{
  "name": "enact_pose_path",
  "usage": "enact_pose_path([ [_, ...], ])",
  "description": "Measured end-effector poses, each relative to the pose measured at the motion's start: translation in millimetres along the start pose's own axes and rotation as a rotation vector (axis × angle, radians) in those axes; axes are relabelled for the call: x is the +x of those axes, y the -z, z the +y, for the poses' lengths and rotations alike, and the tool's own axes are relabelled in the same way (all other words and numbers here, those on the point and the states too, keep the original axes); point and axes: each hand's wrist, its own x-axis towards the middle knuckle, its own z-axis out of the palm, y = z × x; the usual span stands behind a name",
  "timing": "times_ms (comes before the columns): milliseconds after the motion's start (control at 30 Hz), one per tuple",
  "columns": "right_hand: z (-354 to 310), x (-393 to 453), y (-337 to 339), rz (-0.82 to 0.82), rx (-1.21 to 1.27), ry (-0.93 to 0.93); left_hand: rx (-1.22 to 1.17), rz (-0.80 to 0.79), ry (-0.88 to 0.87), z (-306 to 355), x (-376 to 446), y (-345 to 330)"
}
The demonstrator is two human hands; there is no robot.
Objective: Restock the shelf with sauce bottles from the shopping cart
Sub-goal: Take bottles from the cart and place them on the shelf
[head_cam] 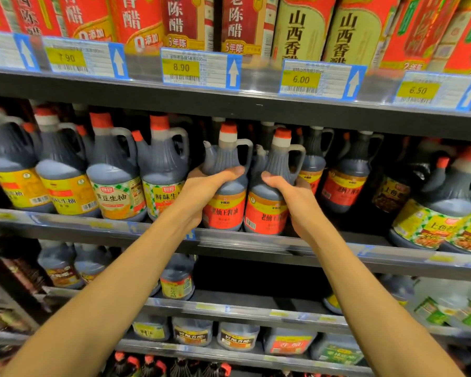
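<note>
Two bottles in hand at once here, one per hand, both at the front lip of the middle shelf (256, 242). Going left to right: the yellow-label jugs (63, 183) on the left side of this shelf look fully faced up, nothing to do there. Then my left hand (201, 191) is wrapped snug around the shoulder of the left red-label bottle (225, 183), thumb over the top, fingers curled behind it. Right next to it, touching or nearly so, my right hand (291, 197) is clamped the same way on the right red-label bottle (269, 186). Both look like they're sitting on the shelf already, or just about, so I'd say this pair is basically placed. To the right there's a dark gap behind and beside more red-label ones (343, 183), so there's probably room for more. Can't see the cart from here, so no clue how many are left.
</note>
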Motion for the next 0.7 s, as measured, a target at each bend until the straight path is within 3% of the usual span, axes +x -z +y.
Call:
enact_pose_path([
  [200,1,-3,2,-0.040,-0.029,0.020,0.073,0.140,-0.080,-18,-9,-3],
  [700,0,-4,1,-0.024,-0.016,0.019,0.043,0.219,-0.084,-18,2,-10],
])
